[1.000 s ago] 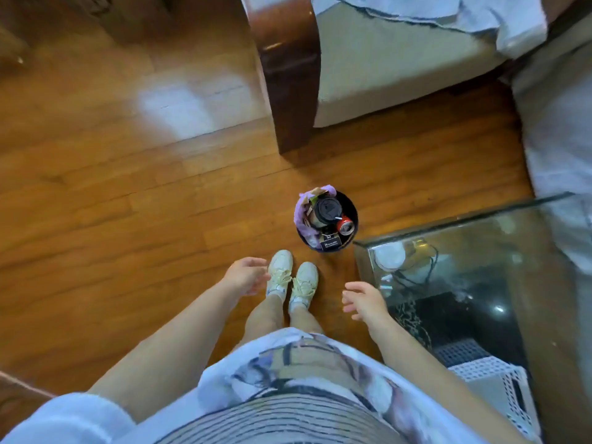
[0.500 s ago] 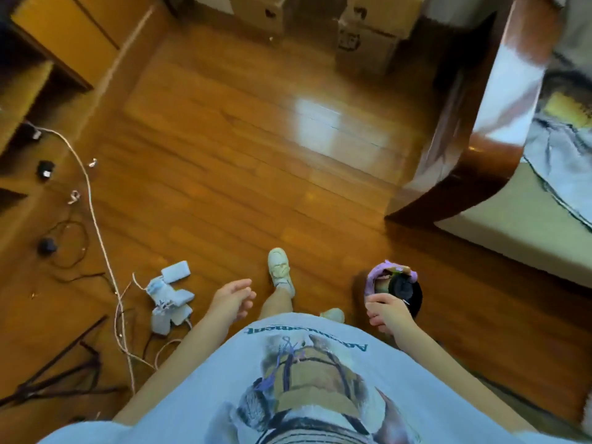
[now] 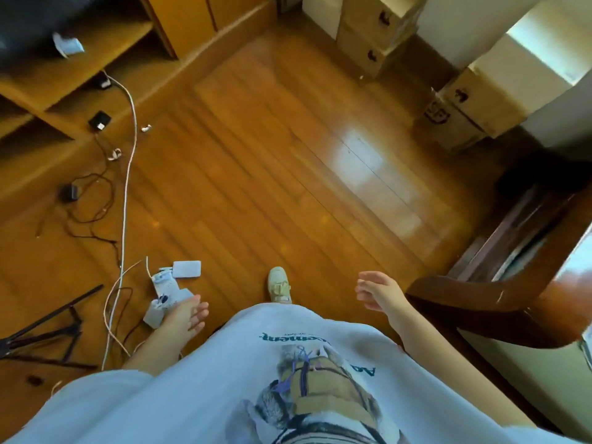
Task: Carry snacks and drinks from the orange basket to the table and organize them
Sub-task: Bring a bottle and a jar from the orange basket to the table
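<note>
ITEM: view, head cam. Swung left since 0.5 s ago; bin w/ snacks & cans, seen then beside the right hand, is now out of frame. Glass table, seen 1.0 s ago, also gone from view.

ITEM: left hand. Fingers loosely spread, holding nothing. Hangs above a white adapter cluster on the floor; cannot tell if touching, prob. just overlapping in view.

ITEM: right hand. Fingers relaxed, slightly parted, empty. Was right at the bin's rim 0.5 s ago; now over bare floor, near the dark wood bed frame.

ITEM: task goods. None in hand, none visible. Orange basket: not seen in this frame. The black bin w/ cans seen earlier may be a diff. container; cannot tell.

ITEM: surroundings. One shoe fwd, suggests stepping. White cable trails to a wood shelf unit. Cardboard boxes at far wall. Black tripod legs at left edge.

NOTE: judgement — person turned away w/o picking anything up; likely searching for the basket or repositioning. No progress on carrying yet. Risk: cables underfoot at left.
</note>
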The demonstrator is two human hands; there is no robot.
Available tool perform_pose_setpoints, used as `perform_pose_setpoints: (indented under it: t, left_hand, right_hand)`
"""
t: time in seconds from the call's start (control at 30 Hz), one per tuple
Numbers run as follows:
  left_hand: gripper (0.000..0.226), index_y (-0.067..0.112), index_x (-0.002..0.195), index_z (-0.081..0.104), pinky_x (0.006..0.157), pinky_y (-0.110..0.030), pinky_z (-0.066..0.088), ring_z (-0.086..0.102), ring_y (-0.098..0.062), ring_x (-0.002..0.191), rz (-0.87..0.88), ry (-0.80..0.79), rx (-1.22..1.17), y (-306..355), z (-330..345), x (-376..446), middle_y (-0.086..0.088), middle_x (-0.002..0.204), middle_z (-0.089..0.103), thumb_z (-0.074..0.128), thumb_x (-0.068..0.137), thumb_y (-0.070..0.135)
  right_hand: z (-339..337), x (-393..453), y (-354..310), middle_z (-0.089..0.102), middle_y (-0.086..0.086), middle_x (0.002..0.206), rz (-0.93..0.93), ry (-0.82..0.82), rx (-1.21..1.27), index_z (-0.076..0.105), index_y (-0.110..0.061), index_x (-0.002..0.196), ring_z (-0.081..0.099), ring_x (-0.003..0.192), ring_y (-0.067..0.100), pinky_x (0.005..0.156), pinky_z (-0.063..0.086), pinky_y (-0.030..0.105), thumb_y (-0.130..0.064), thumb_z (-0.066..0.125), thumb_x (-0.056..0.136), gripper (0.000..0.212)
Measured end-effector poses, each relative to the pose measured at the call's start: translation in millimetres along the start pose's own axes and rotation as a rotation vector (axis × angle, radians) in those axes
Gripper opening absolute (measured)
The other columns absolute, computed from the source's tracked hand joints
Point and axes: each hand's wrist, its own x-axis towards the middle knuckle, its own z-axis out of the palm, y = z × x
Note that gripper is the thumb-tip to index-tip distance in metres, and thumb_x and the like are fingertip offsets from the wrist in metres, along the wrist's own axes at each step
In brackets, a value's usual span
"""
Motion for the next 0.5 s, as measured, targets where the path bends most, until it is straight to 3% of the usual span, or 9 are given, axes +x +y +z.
perform_pose_setpoints:
  t: [0.17,0.27,0.37,0.43,0.5]
  left_hand:
    - [0.034,0.009,0.128,0.051,0.086,-0.033,0.047,0.056,-0.027,0.113,0.146,-0.045,0.128,104,41,12,-0.014,0.128,0.058,0.046,0.096,0.019]
    - [0.031,0.011,0.126,0.053,0.088,-0.034,0.047,0.058,-0.027,0.112,0.224,-0.128,0.187,151,69,11,-0.015,0.125,0.06,0.046,0.096,0.017]
    - [0.029,0.015,0.123,0.055,0.086,-0.032,0.047,0.06,-0.022,0.105,0.272,-0.197,0.23,191,93,11,-0.009,0.116,0.063,0.048,0.095,0.019]
    - [0.028,0.015,0.123,0.055,0.085,-0.031,0.048,0.06,-0.019,0.101,0.289,-0.218,0.221,215,107,11,-0.007,0.112,0.064,0.048,0.096,0.019]
    - [0.027,0.014,0.122,0.054,0.085,-0.032,0.047,0.06,-0.019,0.101,0.289,-0.215,0.181,241,115,18,-0.006,0.11,0.063,0.047,0.096,0.018]
  right_hand:
    - [7,16,-38,0.063,0.003,0.077,0.057,0.062,0.073,0.06,-0.014,0.1,0.058,0.064,0.014,0.059,0.042,0.026,-0.013,0.059,0.087,0.013]
    - [9,29,-52,0.061,0.006,0.074,0.117,0.12,0.13,0.06,-0.008,0.103,0.055,0.06,0.015,0.056,0.043,0.027,-0.008,0.059,0.086,0.017]
    - [14,49,-72,0.06,0.007,0.074,0.198,0.157,0.186,0.06,-0.005,0.105,0.054,0.059,0.015,0.068,0.055,0.036,-0.005,0.057,0.087,0.018]
    - [18,66,-93,0.059,0.006,0.073,0.23,0.17,0.203,0.061,-0.004,0.107,0.056,0.061,0.017,0.086,0.053,0.045,-0.005,0.056,0.088,0.019]
    - [22,85,-123,0.059,0.006,0.073,0.235,0.165,0.185,0.06,-0.003,0.109,0.063,0.076,0.034,0.092,0.048,0.048,-0.006,0.055,0.088,0.021]
